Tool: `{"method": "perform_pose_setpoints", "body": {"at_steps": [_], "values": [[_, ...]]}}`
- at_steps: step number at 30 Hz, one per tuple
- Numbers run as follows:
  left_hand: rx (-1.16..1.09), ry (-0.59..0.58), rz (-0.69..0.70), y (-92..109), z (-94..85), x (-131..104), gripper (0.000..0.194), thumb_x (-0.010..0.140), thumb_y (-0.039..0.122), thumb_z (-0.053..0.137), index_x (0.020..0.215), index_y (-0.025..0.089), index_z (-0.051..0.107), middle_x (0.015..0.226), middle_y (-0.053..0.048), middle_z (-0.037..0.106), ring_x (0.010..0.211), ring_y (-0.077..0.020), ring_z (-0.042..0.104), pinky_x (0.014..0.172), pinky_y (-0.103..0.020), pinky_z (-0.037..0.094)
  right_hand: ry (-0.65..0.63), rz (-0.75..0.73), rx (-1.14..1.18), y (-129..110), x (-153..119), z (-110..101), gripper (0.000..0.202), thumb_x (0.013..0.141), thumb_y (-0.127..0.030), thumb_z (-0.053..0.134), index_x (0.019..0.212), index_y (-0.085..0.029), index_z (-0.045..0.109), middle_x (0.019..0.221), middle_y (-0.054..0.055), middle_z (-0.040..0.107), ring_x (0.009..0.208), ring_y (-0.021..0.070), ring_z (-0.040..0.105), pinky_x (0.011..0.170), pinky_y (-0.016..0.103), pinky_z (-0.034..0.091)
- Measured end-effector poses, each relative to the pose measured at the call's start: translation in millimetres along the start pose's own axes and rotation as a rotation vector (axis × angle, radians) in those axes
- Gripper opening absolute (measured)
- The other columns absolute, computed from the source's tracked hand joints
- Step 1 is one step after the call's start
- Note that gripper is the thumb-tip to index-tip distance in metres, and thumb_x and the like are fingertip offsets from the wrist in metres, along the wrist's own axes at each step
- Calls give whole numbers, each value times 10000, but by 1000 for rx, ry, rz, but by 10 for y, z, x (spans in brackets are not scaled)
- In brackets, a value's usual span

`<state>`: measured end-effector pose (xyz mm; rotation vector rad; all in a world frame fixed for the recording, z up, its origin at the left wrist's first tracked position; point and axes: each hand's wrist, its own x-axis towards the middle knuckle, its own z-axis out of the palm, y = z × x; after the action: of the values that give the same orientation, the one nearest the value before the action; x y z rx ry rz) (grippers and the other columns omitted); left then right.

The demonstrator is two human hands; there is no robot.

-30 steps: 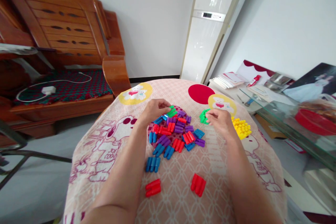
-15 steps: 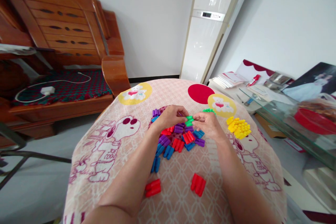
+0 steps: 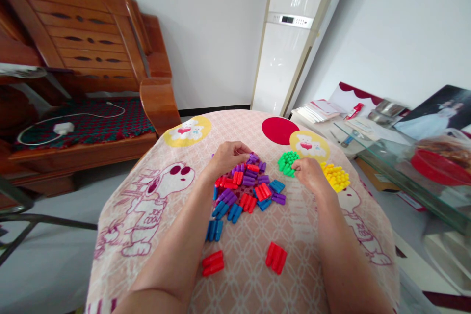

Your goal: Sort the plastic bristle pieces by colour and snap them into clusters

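Small ribbed plastic blocks in several colours lie on the round cloth-covered table. My left hand [image 3: 232, 158] is over the far side of the mixed heap, its curled fingers and thumb at a purple block [image 3: 253, 158]. My right hand [image 3: 309, 174] is beside the upright green blocks [image 3: 287, 162], fingers pinched at their right edge; part of the green group is hidden, and whatever the fingertips hold is mostly covered. Red blocks [image 3: 248, 202] and blue blocks [image 3: 234, 213] fill the near side of the heap. Behind my right hand stand yellow blocks [image 3: 335, 177].
Two red pieces lie apart near the front: a left one [image 3: 213, 263] and a right one [image 3: 275, 257]. A glass shelf [image 3: 397, 176] with a red bowl [image 3: 441, 169] is to the right. At the left is a wooden bench [image 3: 91, 147].
My hands have parted from the green block between them. The right has moved to the green group; the left has lowered onto the heap by a purple block.
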<state>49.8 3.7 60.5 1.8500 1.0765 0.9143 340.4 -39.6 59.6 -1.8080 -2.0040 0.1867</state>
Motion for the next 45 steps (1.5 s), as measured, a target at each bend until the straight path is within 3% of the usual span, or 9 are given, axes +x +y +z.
{"method": "perform_pose_setpoints", "body": {"at_steps": [5, 12, 18, 24, 28, 31, 36, 39, 45], "values": [[-25, 21, -35, 4, -58, -14, 268, 754, 337, 652, 940, 158, 726, 892, -74, 758, 811, -187, 701, 695, -274, 551, -13, 39, -124, 42, 15, -62, 239, 644, -85, 550, 734, -181, 749, 738, 80, 746, 784, 227, 698, 687, 267, 476], [-102, 246, -113, -138, -287, -49, 270, 722, 336, 671, 902, 136, 696, 690, -40, 707, 624, -155, 668, 614, -265, 543, 220, 37, -89, 6, -49, -325, 196, 768, -218, 548, 751, -180, 739, 769, 75, 742, 733, 206, 665, 692, 278, 449], [-222, 452, -189, -327, -444, -91, 293, 675, 341, 684, 868, 121, 679, 733, -47, 708, 636, -147, 677, 629, -264, 565, -99, -121, -117, -388, -124, -131, 249, 852, -258, 540, 683, -185, 707, 652, 50, 684, 634, 162, 598, 609, 253, 367], [-200, 509, -263, -480, -486, -122, 259, 658, 327, 675, 823, 127, 678, 679, -38, 692, 623, -149, 671, 602, -246, 546, -282, -158, -243, -610, -165, 254, 292, 927, -215, 485, 716, -149, 676, 742, 98, 700, 709, 167, 618, 656, 253, 380], [-154, 480, -271, -550, -428, -74, 219, 661, 290, 661, 815, 136, 688, 655, -27, 687, 598, -147, 660, 582, -241, 530, -423, -270, 70, -804, -196, 313, 313, 944, -263, 464, 728, -154, 663, 705, 42, 674, 672, 142, 612, 626, 229, 396], [-147, 437, -275, -557, -382, -43, 200, 663, 256, 662, 818, 135, 696, 617, -16, 675, 565, -141, 642, 575, -242, 522, -569, -240, 359, -896, -220, 285, 294, 933, -332, 474, 812, -163, 681, 686, 11, 659, 597, 132, 620, 548, 212, 410], [-150, 427, -277, -555, -358, -34, 151, 684, 193, 647, 816, 133, 691, 586, 1, 655, 531, -125, 617, 570, -238, 520, -483, -155, 522, -832, -214, 253, 209, 848, -286, 554, 890, -159, 715, 659, 8, 658, 584, 129, 615, 542, 212, 438], [-159, 449, -304, -591, -348, -36, 128, 697, 168, 640, 810, 133, 689, 571, 11, 643, 511, -113, 600, 572, -234, 521, -565, -165, 512, -897, -254, 224, 206, 804, -277, 609, 913, -155, 734, 636, 0, 652, 550, 120, 579, 521, 213, 403], [-179, 437, -347, -660, -315, -47, 96, 715, 158, 635, 793, 135, 687, 558, 17, 630, 492, -103, 581, 567, -231, 520, -635, -403, 123, -1359, -481, 273, 210, 772, -292, 715, 938, -169, 753, 681, 16, 676, 625, 126, 569, 582, 230, 323]]}}
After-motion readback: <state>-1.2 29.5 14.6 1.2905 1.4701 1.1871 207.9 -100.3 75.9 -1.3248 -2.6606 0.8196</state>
